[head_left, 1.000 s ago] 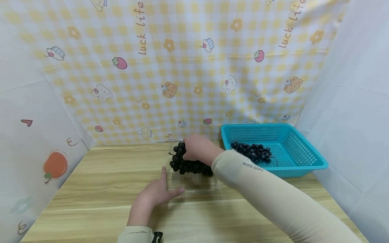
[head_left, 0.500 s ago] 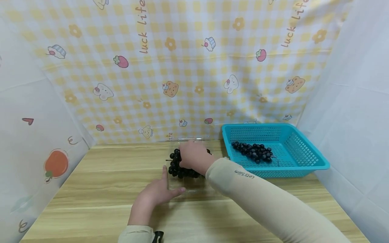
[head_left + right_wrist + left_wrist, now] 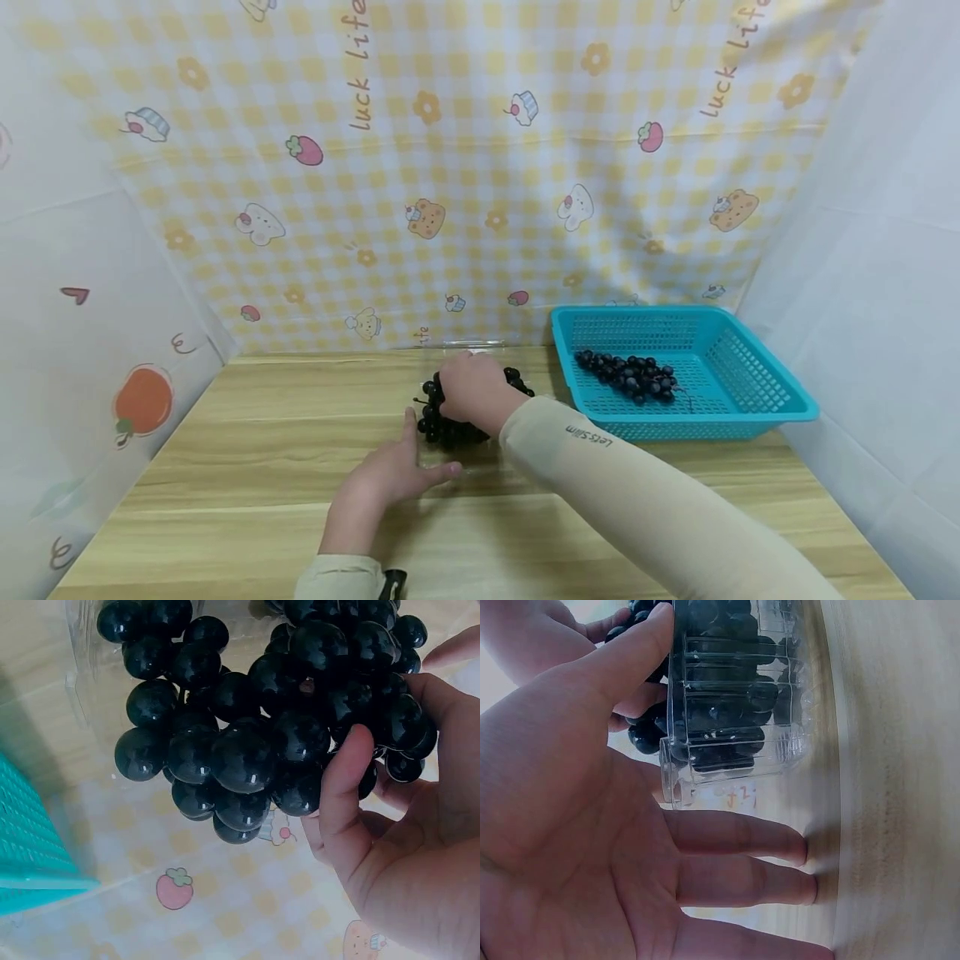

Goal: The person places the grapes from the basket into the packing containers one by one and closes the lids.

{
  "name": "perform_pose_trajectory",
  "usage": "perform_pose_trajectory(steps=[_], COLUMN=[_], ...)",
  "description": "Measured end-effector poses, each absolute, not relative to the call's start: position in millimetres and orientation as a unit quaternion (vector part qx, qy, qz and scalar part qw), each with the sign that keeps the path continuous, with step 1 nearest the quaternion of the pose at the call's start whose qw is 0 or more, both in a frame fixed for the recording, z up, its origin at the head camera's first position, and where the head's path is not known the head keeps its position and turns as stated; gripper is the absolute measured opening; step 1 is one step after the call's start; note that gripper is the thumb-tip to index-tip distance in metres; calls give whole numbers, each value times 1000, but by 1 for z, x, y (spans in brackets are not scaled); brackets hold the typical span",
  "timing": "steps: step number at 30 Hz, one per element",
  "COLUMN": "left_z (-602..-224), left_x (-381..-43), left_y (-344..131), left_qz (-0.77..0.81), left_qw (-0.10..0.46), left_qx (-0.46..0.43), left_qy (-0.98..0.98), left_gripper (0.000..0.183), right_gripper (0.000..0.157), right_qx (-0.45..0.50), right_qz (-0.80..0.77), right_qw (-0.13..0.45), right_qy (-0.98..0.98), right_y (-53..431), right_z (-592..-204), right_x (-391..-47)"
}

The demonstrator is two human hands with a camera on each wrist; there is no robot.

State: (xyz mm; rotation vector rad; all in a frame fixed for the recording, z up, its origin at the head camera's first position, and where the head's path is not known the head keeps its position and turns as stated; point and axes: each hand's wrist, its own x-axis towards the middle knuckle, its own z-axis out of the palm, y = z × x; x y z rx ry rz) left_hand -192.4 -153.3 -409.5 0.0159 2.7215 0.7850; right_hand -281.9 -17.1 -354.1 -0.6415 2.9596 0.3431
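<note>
A bunch of dark grapes (image 3: 435, 421) lies in a clear plastic box (image 3: 791, 754) in the middle of the table. My right hand (image 3: 476, 387) reaches over from above and grips the bunch. In the right wrist view, the thumb (image 3: 349, 780) curls against the dark round grapes (image 3: 244, 757). My left hand (image 3: 386, 475) stands at the box's near left corner with fingers spread and straight. Its thumb (image 3: 641, 652) rests along the box's rim, seen in the left wrist view. Part of the bunch is hidden under the right hand.
A turquoise perforated basket (image 3: 772, 367) stands at the back right, holding another bunch of dark grapes (image 3: 633, 379). A checked yellow cloth (image 3: 480, 167) hangs behind the wooden table (image 3: 300, 450), with white cloth (image 3: 885, 250) at the right side.
The right hand has come lower and slightly nearer with the grapes, which now sit further down in the box. The left hand has stayed at the box's corner.
</note>
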Motion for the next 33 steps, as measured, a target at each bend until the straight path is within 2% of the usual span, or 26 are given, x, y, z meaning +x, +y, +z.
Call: perform_pose_trajectory(steps=[7,13,19,33], left_z=[-409,-408,-407,-406], left_x=[-192,-191,-191,-190], left_y=[-152,-152,-152,-152], left_qz=[273,273,273,269], left_qw=[152,151,156,152], left_qx=[6,6,6,14], left_qy=[950,950,949,951], left_gripper=[132,132,132,132], right_gripper=[45,46,35,34], right_qx=[-187,-211,-233,-238], right_qz=[107,124,79,81], right_qw=[38,42,71,95], right_qy=[976,969,967,963], right_y=[-16,-17,-10,1], right_z=[-355,-355,-341,-311], right_x=[-285,-282,-283,-288])
